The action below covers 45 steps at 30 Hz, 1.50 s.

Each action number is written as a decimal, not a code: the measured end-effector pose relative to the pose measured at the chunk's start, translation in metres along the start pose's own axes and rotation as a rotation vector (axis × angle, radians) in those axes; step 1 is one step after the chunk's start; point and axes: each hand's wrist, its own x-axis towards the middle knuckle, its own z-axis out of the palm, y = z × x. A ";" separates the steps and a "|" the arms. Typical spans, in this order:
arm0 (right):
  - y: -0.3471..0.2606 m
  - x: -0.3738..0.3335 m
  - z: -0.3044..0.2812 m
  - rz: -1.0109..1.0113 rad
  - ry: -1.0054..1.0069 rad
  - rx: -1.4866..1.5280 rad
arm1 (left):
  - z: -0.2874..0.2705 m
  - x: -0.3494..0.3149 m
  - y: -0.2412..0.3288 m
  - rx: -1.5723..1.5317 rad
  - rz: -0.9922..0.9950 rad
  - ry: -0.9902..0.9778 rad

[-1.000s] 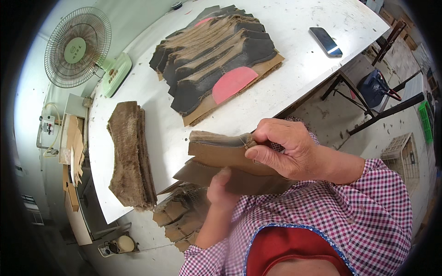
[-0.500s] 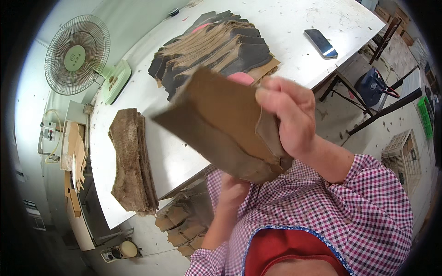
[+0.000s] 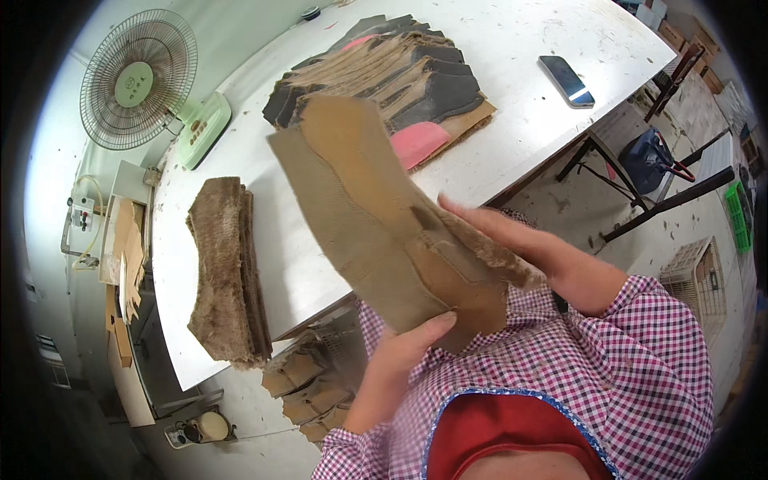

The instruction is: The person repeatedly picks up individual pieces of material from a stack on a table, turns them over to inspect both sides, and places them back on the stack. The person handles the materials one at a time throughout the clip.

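Note:
A stitched leather piece, tan and olive-brown with curved seams, is held up in front of my body. Fuzzy brown pile shows along its curled right edge. My left hand grips the lower edge, thumb on the face and fingers hidden behind. Along the curled edge lies my right hand, its fingers stretched out and partly covered by the piece. Beyond, a fanned pile of similar dark and tan pieces rests on the white table, with a pink rounded piece at its near side.
At left on the table stands a stack of fuzzy brown pieces. A green-based fan is at the far left, a phone at the far right. More pieces lie below the table edge. A chair holds a dark blue bag.
The leather piece has swung more upright and spread out, its seamed face now plainer. My right hand has loosened from its pinch and straightened its fingers. My left thumb now shows on the face.

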 end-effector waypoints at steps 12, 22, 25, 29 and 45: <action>-0.018 0.010 -0.051 -0.505 0.224 -0.250 | 0.013 -0.021 0.034 -0.164 0.007 0.196; 0.039 0.053 0.006 -0.558 0.053 -0.267 | 0.027 -0.010 0.022 -0.219 0.147 0.127; 0.043 0.046 0.026 -0.387 -0.027 0.027 | 0.026 -0.009 0.024 -0.252 0.136 0.187; 0.049 0.070 -0.012 -0.411 0.115 -0.268 | 0.020 -0.006 0.028 -0.239 0.170 0.222; -0.008 -0.042 0.023 -1.128 0.352 -1.044 | 0.020 -0.006 0.037 -0.051 0.223 0.333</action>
